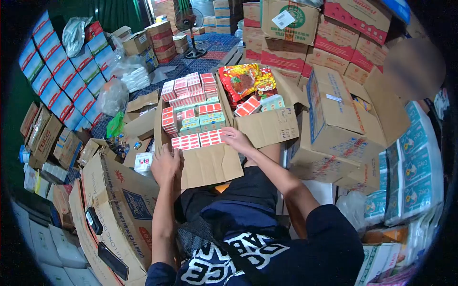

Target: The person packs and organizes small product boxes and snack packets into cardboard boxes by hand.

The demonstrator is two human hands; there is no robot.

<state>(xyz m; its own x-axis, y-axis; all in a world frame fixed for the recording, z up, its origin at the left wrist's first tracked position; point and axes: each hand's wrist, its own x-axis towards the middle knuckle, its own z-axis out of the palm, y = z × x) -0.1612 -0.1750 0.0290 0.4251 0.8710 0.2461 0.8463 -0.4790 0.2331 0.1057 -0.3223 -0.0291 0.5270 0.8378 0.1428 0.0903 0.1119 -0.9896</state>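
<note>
An open carton (200,167) sits before my lap, packed with stacks of small boxes. Along its near side lies a row of small red-and-white boxes (198,140). My left hand (166,164) is closed at the left end of that row, by the carton's corner, its fingertips partly hidden. At the other end, my right hand (237,140) has its fingers bent against the boxes. Behind the row stand pale green boxes (212,121) and more red-and-white stacks (193,83). A second open carton (267,127) adjoins on the right, holding red and yellow food packets (248,82) and several small boxes.
A tall carton (114,205) on my left carries a phone (113,260) and a small black device (94,220). An open carton (336,114) stands to the right, near blue packs (415,162). Stacked cartons (286,52) and a fan (189,28) are behind.
</note>
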